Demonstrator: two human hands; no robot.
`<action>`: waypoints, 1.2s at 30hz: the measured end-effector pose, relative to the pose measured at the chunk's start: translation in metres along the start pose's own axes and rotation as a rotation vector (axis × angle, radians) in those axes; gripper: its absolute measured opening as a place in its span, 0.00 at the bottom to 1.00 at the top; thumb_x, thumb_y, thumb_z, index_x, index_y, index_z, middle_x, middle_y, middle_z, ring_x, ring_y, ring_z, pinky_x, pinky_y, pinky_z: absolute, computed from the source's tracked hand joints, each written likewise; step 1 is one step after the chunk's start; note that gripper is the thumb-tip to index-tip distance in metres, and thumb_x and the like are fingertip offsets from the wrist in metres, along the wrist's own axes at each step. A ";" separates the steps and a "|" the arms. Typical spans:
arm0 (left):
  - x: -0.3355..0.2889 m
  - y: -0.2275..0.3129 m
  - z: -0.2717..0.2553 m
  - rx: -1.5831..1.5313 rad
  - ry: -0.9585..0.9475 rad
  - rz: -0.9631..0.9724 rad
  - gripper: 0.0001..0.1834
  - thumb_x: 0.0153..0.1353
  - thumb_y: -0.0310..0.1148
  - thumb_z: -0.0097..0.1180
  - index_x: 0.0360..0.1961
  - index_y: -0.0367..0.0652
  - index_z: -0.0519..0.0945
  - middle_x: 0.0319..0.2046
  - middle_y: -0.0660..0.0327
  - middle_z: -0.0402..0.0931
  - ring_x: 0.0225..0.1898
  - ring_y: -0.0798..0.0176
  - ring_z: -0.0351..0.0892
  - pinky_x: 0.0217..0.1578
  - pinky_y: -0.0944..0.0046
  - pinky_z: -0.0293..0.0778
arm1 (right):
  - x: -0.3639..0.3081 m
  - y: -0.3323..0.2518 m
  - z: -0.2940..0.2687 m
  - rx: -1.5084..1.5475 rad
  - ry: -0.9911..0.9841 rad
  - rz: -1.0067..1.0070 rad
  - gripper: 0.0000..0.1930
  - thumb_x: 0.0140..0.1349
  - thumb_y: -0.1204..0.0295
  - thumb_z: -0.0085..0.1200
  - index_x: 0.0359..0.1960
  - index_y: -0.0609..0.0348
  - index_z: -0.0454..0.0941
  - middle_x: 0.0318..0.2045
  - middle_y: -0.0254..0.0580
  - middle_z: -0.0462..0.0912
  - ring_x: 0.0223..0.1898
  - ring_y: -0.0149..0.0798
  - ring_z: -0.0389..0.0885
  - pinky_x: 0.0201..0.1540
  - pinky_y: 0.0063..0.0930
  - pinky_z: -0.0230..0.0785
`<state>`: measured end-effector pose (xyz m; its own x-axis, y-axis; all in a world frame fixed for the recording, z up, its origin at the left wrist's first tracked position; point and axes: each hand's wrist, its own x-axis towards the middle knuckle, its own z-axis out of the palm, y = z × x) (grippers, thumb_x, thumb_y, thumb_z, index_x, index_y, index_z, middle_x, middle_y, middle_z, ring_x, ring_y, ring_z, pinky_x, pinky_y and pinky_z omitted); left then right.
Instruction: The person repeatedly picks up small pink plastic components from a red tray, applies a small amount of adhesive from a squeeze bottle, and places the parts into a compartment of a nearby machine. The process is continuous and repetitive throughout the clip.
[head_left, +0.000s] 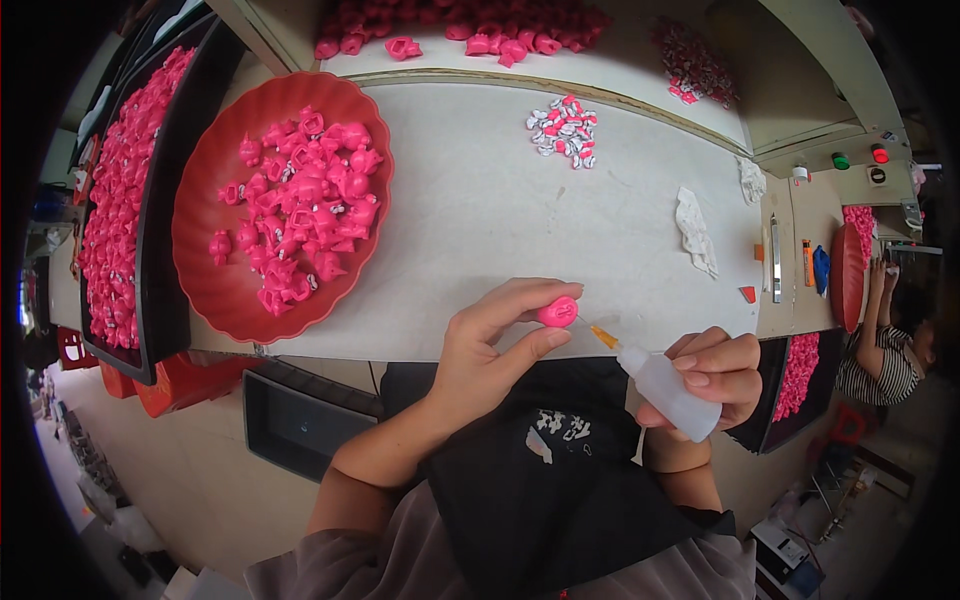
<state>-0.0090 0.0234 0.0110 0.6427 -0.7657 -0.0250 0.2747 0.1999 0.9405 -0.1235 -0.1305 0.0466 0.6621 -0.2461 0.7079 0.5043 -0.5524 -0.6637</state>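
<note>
Between the thumb and fingers of my left hand point(490, 340) is a small rounded pink plastic part point(558, 312), its flat marked side turned up. My right hand point(715, 375) is wrapped round a translucent white squeeze bottle point(668, 385), tilted so its amber needle tip point(604, 338) points at the pink part. The thin end of the needle is close to the part; I cannot tell if they touch. Both hands are over the front edge of the white-covered table point(450, 230). Farther back on it lies a small pile of white and pink pieces point(565, 130).
A scalloped red bowl point(205, 270) of pink parts stands at the left, beside a black tray point(160, 290) full of them. More pink parts point(510, 40) lie on the back shelf. Crumpled tissue point(693, 230) and a steel ruler-like strip point(775, 260) are at right. A co-worker point(890, 350) sits far right.
</note>
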 end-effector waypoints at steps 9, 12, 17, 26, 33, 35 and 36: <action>0.001 0.001 -0.002 0.098 -0.053 0.055 0.17 0.52 0.19 0.54 0.45 0.35 0.74 0.44 0.54 0.73 0.47 0.63 0.70 0.49 0.65 0.66 | -0.001 0.003 0.003 -0.023 -0.024 -0.005 0.24 0.33 0.69 0.72 0.30 0.57 0.68 0.28 0.37 0.68 0.21 0.27 0.67 0.20 0.15 0.64; 0.000 0.001 -0.002 0.105 -0.051 0.058 0.16 0.51 0.19 0.54 0.44 0.35 0.74 0.44 0.55 0.73 0.47 0.63 0.70 0.49 0.65 0.66 | -0.002 0.001 0.003 -0.038 -0.028 0.001 0.24 0.33 0.68 0.72 0.29 0.57 0.68 0.28 0.37 0.68 0.21 0.27 0.67 0.19 0.15 0.64; 0.001 -0.001 -0.001 0.139 -0.049 0.079 0.16 0.51 0.19 0.55 0.44 0.35 0.75 0.45 0.55 0.73 0.48 0.62 0.70 0.49 0.64 0.65 | -0.002 0.000 0.003 -0.040 -0.013 0.001 0.24 0.33 0.68 0.72 0.29 0.57 0.68 0.27 0.37 0.68 0.21 0.27 0.67 0.19 0.15 0.63; 0.002 -0.003 0.000 0.212 -0.019 0.161 0.16 0.50 0.18 0.55 0.42 0.35 0.75 0.46 0.52 0.71 0.50 0.60 0.69 0.50 0.64 0.65 | -0.003 -0.003 0.000 -0.082 -0.067 0.035 0.24 0.34 0.68 0.72 0.30 0.56 0.68 0.27 0.37 0.68 0.20 0.27 0.67 0.20 0.15 0.64; 0.002 -0.003 0.002 0.193 -0.033 0.142 0.16 0.49 0.17 0.55 0.42 0.35 0.75 0.46 0.53 0.71 0.50 0.60 0.69 0.50 0.64 0.65 | -0.005 -0.006 0.001 0.018 0.018 0.094 0.27 0.26 0.73 0.74 0.31 0.55 0.72 0.30 0.39 0.74 0.24 0.33 0.75 0.22 0.21 0.69; 0.002 -0.003 0.002 0.194 -0.037 0.140 0.16 0.50 0.17 0.55 0.42 0.35 0.75 0.46 0.53 0.71 0.50 0.60 0.69 0.50 0.64 0.65 | -0.006 -0.005 0.001 0.022 0.020 0.097 0.27 0.26 0.73 0.74 0.32 0.55 0.72 0.30 0.39 0.74 0.24 0.33 0.75 0.22 0.21 0.69; 0.002 -0.003 0.002 0.195 -0.039 0.139 0.16 0.50 0.17 0.55 0.42 0.35 0.75 0.46 0.53 0.71 0.50 0.60 0.69 0.50 0.64 0.66 | -0.007 -0.005 0.002 0.024 0.021 0.099 0.27 0.26 0.73 0.74 0.32 0.55 0.72 0.30 0.39 0.74 0.24 0.33 0.75 0.22 0.21 0.69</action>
<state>-0.0100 0.0199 0.0088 0.6352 -0.7632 0.1188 0.0402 0.1863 0.9817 -0.1300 -0.1246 0.0448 0.6977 -0.3149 0.6435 0.4505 -0.5055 -0.7359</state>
